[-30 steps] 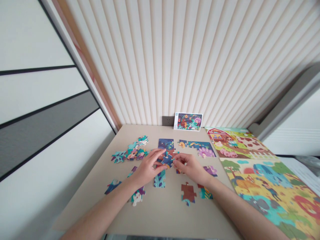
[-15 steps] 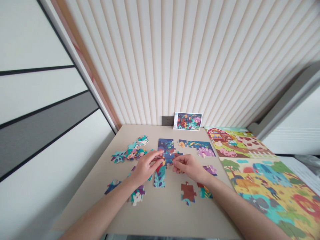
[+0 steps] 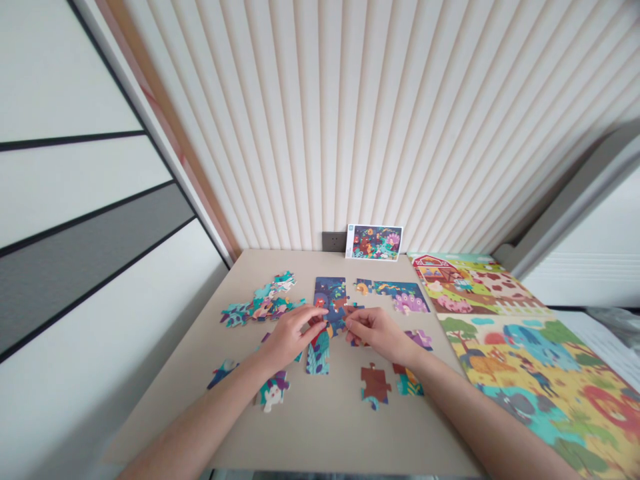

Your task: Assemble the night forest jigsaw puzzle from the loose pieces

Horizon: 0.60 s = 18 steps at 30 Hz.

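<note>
My left hand and my right hand meet at the middle of a beige table, fingertips pinched on a small dark blue puzzle piece. That piece lies against the lower edge of an assembled dark blue puzzle block. A leafy teal piece lies just below my left fingers. A second assembled strip with a pink flower sits to the right of the block.
A heap of loose pieces lies to the left. Single pieces lie nearer me: a brown one and a white-figure one. A reference picture card leans on the slatted wall. A finished farm puzzle covers the right side.
Both hands have shifted the small blue piece slightly away from me, up against the assembled dark block. The fingers have stayed pinched on it.
</note>
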### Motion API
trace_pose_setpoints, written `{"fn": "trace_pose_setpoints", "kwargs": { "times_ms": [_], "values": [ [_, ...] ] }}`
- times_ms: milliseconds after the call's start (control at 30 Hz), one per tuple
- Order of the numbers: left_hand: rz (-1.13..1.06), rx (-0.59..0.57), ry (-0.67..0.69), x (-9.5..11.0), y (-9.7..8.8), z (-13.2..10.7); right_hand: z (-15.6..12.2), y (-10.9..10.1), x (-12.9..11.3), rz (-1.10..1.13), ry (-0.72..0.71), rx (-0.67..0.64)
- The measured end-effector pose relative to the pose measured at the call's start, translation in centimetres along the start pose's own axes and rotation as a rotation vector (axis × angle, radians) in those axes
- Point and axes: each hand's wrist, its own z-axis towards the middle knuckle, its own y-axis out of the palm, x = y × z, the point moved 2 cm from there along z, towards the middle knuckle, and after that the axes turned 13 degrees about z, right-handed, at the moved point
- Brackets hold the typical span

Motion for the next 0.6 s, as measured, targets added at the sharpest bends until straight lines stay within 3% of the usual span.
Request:
{"fn": "trace_pose_setpoints", "kwargs": {
  "times_ms": [367,600],
  "values": [
    [0.047,-0.153,0.017,-0.5,0.5,-0.6,0.3,-0.6,0.8,-0.229,-0.051,-0.006],
    [0.15,-0.248,0.169,-0.3,0.8,-0.8,0.2,-1.2,0.0,-0.353,-0.11,-0.059]
  ]
}}
